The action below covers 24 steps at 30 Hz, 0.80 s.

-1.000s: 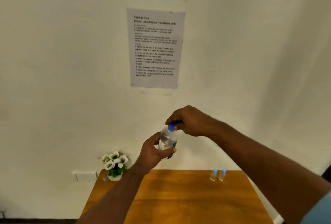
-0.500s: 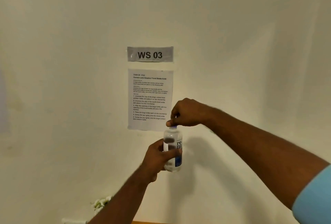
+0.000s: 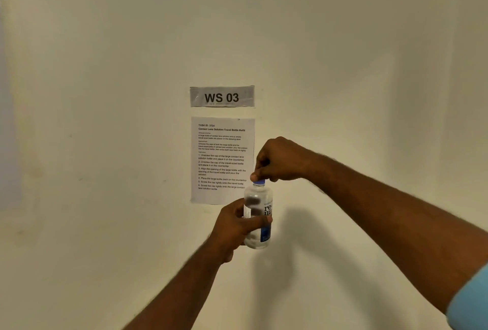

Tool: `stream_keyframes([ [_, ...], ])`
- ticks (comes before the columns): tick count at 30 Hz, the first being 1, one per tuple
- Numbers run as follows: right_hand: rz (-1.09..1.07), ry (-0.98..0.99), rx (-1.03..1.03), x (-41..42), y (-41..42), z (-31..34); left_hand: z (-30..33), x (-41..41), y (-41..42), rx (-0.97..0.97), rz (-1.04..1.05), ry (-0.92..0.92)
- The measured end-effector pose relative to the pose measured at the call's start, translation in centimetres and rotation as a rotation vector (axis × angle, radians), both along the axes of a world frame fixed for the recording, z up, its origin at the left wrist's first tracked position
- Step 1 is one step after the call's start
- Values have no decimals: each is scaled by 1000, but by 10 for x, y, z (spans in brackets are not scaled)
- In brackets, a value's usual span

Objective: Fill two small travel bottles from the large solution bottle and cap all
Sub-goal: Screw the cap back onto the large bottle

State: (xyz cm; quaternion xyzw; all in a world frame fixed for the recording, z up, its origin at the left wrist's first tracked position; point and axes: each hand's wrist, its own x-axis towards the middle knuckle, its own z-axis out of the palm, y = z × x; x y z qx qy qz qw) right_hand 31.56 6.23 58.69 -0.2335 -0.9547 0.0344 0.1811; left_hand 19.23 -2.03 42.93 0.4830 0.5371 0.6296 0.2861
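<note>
The large clear solution bottle [image 3: 260, 204] stands upright in the air in front of the wall. My left hand [image 3: 233, 226] grips its body from the left, thumb across the front label. My right hand [image 3: 280, 160] comes from above and pinches the blue cap [image 3: 259, 182] on the bottle's neck with curled fingers. The cap still sits on the neck. The two small travel bottles and the table are out of view.
A white instruction sheet [image 3: 223, 150] is taped to the pale wall behind the bottle, with a grey "WS 03" sign [image 3: 221, 97] above it. The bottle's shadow falls on the wall at the lower right.
My view has tilted upward, so the table, flowers and small bottles dropped out of sight. Both hands keep their hold on the bottle and its cap, the bottle now upright.
</note>
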Motion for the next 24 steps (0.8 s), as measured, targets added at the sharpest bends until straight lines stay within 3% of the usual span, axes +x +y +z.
stream_keyframes([
  [7,70,66,-167,13,-1,17,7,-2,-4,4,-50,-18],
  [24,-221,137,58,2,-9,-17,0,-1,5,-41,-49,-18],
])
